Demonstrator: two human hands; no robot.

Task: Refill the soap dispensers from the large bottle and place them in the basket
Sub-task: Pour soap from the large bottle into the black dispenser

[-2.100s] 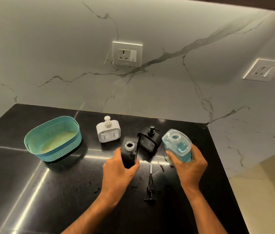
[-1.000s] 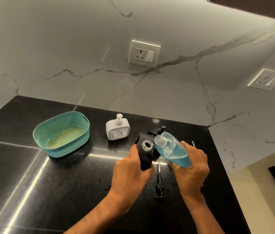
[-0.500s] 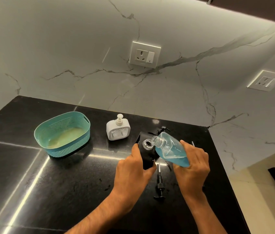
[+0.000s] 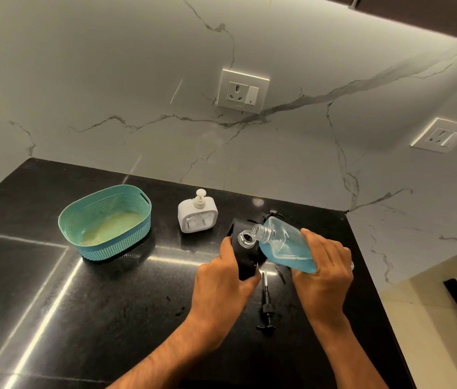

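Note:
My left hand (image 4: 223, 284) grips an open black soap dispenser (image 4: 242, 255), its clear neck uncovered. My right hand (image 4: 324, 272) holds the large clear bottle (image 4: 283, 245) of blue liquid, tipped leftward with its open mouth just beside the dispenser's neck. The liquid lies in the bottle's lower part; no stream shows. A black pump head (image 4: 266, 307) lies on the counter between my hands. A white dispenser (image 4: 198, 213) with its pump on stands behind. Another black dispenser's pump (image 4: 273, 213) peeks out behind the bottle. The teal basket (image 4: 104, 223) sits at the left.
The black counter (image 4: 81, 304) ends at a right edge near my right arm. A marble wall rises behind with two sockets (image 4: 242, 92). Small dark specks lie on the counter near the pump head.
The bottle went from upright on the right to tipped over the black dispenser's neck. My left hand lifted and tilted the dispenser toward it. The camera shifted, too.

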